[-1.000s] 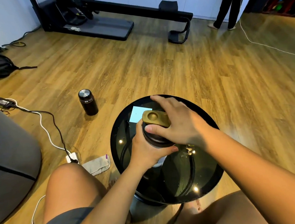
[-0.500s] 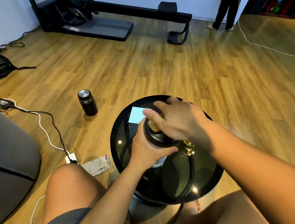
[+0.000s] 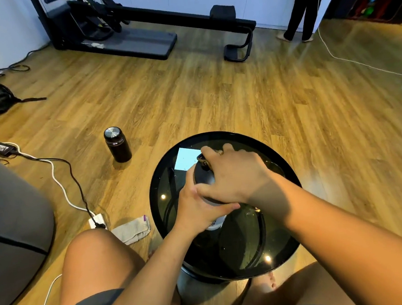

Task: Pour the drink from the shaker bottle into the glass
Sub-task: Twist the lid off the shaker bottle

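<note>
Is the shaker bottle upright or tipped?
Upright: the shaker bottle stands on the table, left hand round its body, right hand over its lid.

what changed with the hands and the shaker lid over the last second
The right hand slid from the side of the lid to lie over its top, covering the gold cap that showed a second ago, wrist turned as if twisting. The left hand kept its grip on the shaker bottle, still upright on the table.
</note>
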The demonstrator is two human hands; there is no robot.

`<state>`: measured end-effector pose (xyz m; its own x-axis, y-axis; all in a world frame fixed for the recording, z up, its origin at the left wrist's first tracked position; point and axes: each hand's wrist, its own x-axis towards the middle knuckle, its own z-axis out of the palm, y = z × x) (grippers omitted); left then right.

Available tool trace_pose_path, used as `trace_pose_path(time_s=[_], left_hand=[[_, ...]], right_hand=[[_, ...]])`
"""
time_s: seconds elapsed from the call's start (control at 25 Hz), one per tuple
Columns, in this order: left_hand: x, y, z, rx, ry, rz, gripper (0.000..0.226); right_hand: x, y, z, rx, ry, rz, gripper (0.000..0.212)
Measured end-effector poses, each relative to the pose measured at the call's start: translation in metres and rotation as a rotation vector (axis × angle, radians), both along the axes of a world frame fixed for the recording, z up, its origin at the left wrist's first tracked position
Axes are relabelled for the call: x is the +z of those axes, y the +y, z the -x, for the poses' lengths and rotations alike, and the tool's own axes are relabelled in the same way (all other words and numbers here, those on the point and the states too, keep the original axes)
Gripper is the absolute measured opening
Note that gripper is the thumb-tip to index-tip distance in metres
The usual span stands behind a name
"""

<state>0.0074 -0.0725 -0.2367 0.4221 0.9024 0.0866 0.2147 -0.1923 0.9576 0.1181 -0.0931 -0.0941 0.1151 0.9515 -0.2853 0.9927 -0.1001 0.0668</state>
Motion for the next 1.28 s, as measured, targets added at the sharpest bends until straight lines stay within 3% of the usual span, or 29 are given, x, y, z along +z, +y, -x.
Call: trace_pose_path(time_s=[0.12, 0.2, 0.24, 0.4, 0.64, 0.72, 0.8, 0.92, 1.0, 1.12, 1.2, 1.28], left_hand=[[0.0, 0.0, 0.0, -0.023, 0.0, 0.022, 0.109], [-0.002, 0.001, -0.001, -0.02, -0.002, 0.023, 0.113], [-0.004, 0.001, -0.001, -0.014, 0.007, 0.018, 0.117], [-0.004, 0.001, -0.001, 0.003, 0.035, 0.047, 0.12], [0.002, 0.002, 0.0, 0.005, 0.072, -0.023, 0.101], [0.0, 0.001, 0.0, -0.003, 0.051, -0.021, 0.103], [0.0, 0.0, 0.0, 0.009, 0.044, -0.015, 0.112], [0.002, 0.0, 0.001, 0.021, 0.067, 0.004, 0.103], [0.002, 0.0, 0.002, 0.021, 0.069, 0.005, 0.098], [-0.001, 0.001, 0.001, 0.003, 0.052, 0.001, 0.107], [-0.002, 0.002, 0.001, 0.006, 0.058, -0.006, 0.105], [-0.002, 0.002, 0.0, 0.033, 0.072, -0.012, 0.098]], right_hand=[[0.015, -0.003, -0.001, 0.246, 0.317, 0.027, 0.057], [0.022, -0.001, -0.003, 0.286, 0.474, -0.057, 0.041], [0.021, 0.001, -0.003, 0.272, 0.468, -0.117, 0.045], [0.004, 0.0, -0.001, 0.087, -0.023, -0.067, 0.085], [0.016, 0.002, -0.018, 0.36, 0.121, 0.113, 0.095], [0.018, 0.004, -0.02, 0.288, 0.243, 0.099, 0.088], [0.014, 0.003, -0.016, 0.103, 0.133, -0.058, 0.083], [0.008, 0.005, -0.005, -0.147, -0.016, -0.132, 0.079], [0.007, 0.009, -0.005, -0.064, 0.134, -0.055, 0.063], [0.025, 0.014, -0.014, 0.204, 0.374, 0.179, 0.085], [0.025, 0.014, -0.016, 0.218, 0.403, 0.092, 0.084], [0.017, 0.012, -0.013, 0.08, 0.204, -0.097, 0.075]])
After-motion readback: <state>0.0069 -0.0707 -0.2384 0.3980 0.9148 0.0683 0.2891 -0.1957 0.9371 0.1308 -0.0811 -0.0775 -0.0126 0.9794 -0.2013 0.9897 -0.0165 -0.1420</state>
